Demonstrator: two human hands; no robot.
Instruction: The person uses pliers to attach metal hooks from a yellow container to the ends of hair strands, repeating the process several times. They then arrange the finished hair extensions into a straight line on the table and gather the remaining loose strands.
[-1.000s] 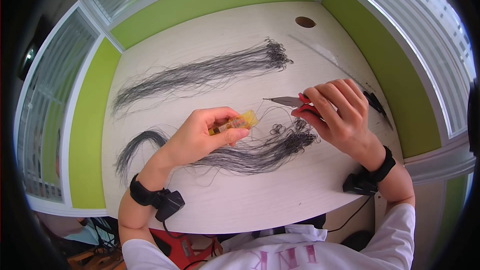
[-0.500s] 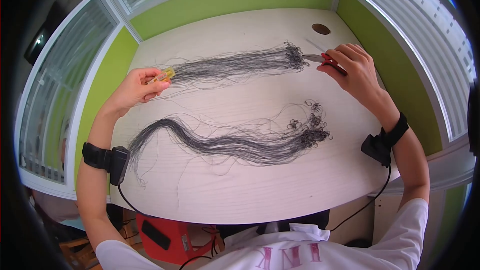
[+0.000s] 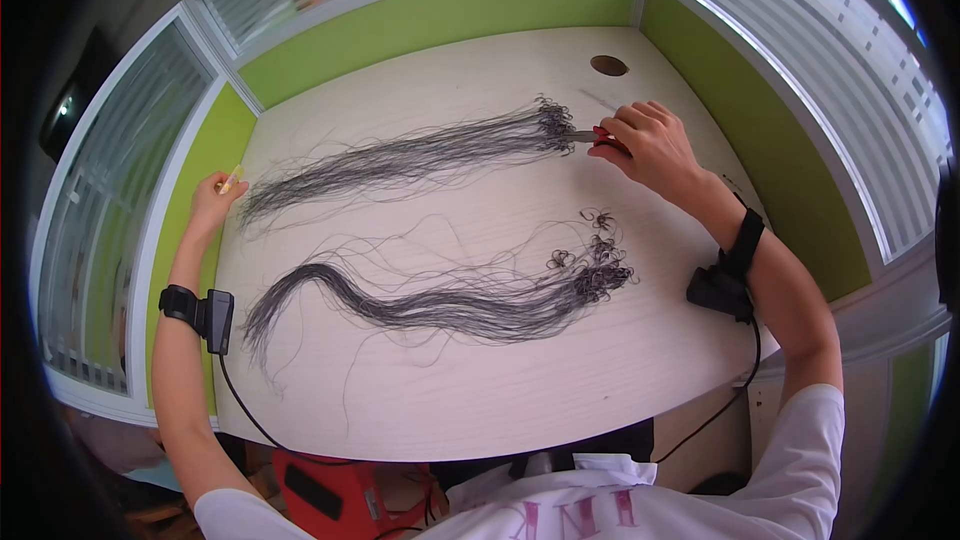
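Your right hand [image 3: 655, 145] grips the pliers [image 3: 583, 137], their tips at the curled ends of the upper wire bundle [image 3: 400, 158]; whether they pinch a strand, you cannot tell. Your left hand [image 3: 208, 205] closes on a small yellow item [image 3: 231, 180] near that bundle's other end. That bundle lies fairly straight on the table [image 3: 520, 390], the lower wire bundle [image 3: 440, 313] bent, with stray strands. Both have curled ends; how much is done or left is unclear.

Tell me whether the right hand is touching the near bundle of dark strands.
Apart. The head view shows bare tabletop plainly between the right hand and the curled ends of the near bundle.
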